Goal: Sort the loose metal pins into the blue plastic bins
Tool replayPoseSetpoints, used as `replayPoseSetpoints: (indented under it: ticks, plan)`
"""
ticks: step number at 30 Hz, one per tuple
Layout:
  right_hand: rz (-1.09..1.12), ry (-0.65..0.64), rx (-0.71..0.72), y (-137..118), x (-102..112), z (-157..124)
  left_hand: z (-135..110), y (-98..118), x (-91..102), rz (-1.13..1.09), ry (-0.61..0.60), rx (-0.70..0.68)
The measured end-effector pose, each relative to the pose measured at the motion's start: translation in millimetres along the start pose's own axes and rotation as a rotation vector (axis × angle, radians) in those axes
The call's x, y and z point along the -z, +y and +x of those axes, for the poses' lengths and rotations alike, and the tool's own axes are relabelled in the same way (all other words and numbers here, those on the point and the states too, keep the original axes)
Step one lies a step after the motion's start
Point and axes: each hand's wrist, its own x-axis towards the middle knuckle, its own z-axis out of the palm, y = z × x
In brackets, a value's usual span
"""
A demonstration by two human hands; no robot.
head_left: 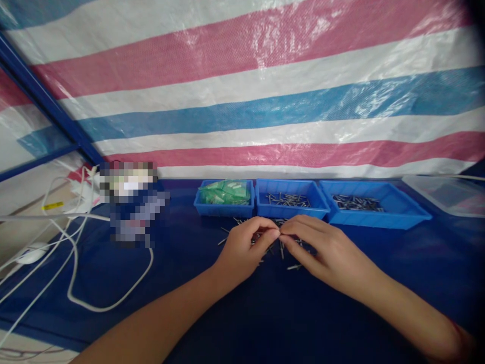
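My left hand [246, 242] and my right hand [322, 245] meet at the fingertips over the middle of the blue table. Each is closed in a pinch, thumb against fingers. Whatever they hold between the tips is too small and covered to make out. Below and around them lies a loose pile of thin metal pins that look like blind rivets [281, 250], partly hidden by my hands. Just behind stands a blue bin [291, 208] with more such pins in it.
Right of that bin is another blue bin [382, 217] with darker metal pieces; left is a smaller one [225, 210] holding green plastic bags [225, 192]. A clear plastic container [447, 194] sits far right. White cables [109, 308] and blurred-out items [132, 202] occupy the left.
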Motion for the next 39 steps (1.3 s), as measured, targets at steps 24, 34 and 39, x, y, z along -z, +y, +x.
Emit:
replayPoseSetpoints:
  ticks: [24, 34, 39]
  plan:
    - [0.229, 0.134, -0.121, -3, 0, -2, 0, 3, 0.1, 0.073, -0.002, -0.006]
    - [0.252, 0.009, -0.213, 5, -3, 1, 1, 3, 1.5, 0.084, 0.062, -0.015]
    - [0.217, -0.005, -0.208, 6, 0, 1, 1, 2, 2.2, 0.123, 0.047, -0.026]
